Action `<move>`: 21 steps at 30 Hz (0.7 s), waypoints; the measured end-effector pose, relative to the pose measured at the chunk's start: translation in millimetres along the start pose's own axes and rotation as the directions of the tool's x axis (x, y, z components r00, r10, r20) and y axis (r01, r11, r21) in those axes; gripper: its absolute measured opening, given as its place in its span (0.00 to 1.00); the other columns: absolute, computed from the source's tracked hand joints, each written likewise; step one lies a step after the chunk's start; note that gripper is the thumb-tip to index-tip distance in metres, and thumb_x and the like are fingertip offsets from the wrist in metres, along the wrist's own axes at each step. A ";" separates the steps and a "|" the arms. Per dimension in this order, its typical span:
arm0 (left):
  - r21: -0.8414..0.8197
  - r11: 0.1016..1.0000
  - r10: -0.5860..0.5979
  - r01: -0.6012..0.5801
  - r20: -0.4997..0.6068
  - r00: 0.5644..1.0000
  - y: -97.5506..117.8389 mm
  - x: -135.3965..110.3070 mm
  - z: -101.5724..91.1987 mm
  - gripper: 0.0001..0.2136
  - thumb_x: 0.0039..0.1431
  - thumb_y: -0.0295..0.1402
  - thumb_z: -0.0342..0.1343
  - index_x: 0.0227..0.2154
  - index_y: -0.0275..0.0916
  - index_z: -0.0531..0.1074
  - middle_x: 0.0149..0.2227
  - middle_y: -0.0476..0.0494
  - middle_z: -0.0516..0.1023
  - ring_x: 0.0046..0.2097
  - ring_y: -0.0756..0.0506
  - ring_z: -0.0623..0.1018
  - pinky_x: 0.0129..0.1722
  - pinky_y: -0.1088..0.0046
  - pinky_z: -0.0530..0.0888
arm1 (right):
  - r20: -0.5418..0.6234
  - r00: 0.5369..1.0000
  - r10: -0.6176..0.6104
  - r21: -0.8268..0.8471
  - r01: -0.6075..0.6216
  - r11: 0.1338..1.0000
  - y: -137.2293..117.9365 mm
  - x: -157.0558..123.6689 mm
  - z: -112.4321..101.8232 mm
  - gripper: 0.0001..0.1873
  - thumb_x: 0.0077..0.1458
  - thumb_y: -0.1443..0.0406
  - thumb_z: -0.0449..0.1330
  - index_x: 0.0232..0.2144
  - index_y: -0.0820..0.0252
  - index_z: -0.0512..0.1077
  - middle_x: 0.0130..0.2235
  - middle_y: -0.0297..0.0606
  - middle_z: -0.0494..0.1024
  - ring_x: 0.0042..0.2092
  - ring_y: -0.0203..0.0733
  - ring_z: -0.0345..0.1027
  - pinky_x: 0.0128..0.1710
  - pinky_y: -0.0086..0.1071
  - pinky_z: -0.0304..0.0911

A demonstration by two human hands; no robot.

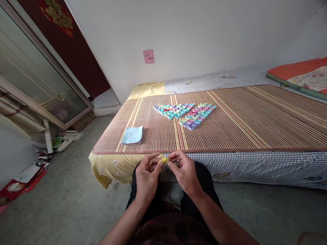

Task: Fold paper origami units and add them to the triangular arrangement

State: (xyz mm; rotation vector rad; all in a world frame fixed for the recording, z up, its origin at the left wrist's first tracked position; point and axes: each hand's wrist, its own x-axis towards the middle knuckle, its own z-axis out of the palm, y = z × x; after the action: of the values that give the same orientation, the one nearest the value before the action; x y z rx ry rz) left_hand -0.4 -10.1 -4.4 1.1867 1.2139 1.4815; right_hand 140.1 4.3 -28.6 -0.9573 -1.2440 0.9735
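My left hand (146,175) and my right hand (184,172) meet over my lap, just in front of the bed's near edge. Both pinch a small folded yellow paper piece (164,160) between their fingertips. On the striped bamboo mat (242,119) ahead lie two triangular arrangements of folded paper pieces, one mostly teal and purple (174,110), the other pink, green and purple (198,115). A stack of pale blue paper squares (133,135) rests on the mat's near left corner.
The mat covers a low bed with a yellow sheet (112,166) and a checked sheet (255,166). A folded orange quilt (301,76) lies at the far right. A pink note (148,56) sticks on the wall. Books and papers (63,139) litter the floor at left.
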 end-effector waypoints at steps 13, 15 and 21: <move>-0.037 0.995 -0.091 0.091 0.026 0.996 -1.7 0.4 -3.9 0.10 0.52 0.37 0.73 0.34 0.38 0.84 0.31 0.46 0.84 0.35 0.47 0.80 0.38 0.74 0.77 | 0.193 0.981 -0.017 -0.206 0.057 0.977 -28.2 9.0 -22.6 0.07 0.64 0.61 0.62 0.40 0.57 0.78 0.37 0.37 0.82 0.36 0.42 0.75 0.36 0.33 0.69; -0.046 0.995 -0.084 0.084 0.002 0.996 -3.6 0.2 -5.6 0.09 0.53 0.37 0.73 0.33 0.38 0.83 0.32 0.45 0.85 0.36 0.47 0.81 0.40 0.73 0.77 | 0.254 0.967 0.004 -0.191 0.046 0.981 -26.0 5.3 -17.5 0.05 0.62 0.62 0.63 0.37 0.57 0.77 0.33 0.35 0.81 0.33 0.40 0.73 0.34 0.32 0.67; -0.130 0.984 -0.119 0.124 0.046 0.992 -6.4 4.3 -3.5 0.10 0.52 0.37 0.74 0.30 0.37 0.81 0.29 0.49 0.81 0.32 0.50 0.77 0.37 0.76 0.74 | 0.217 0.976 -0.009 -0.145 0.042 0.989 -20.2 -0.8 -7.8 0.05 0.63 0.64 0.61 0.33 0.57 0.73 0.28 0.32 0.76 0.29 0.38 0.70 0.31 0.30 0.65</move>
State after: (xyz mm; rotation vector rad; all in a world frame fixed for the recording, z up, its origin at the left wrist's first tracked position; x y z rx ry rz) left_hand -4.3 -5.5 -10.4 1.0293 1.1241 1.4192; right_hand 149.1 -2.9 -10.3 -0.9669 -1.5260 0.9950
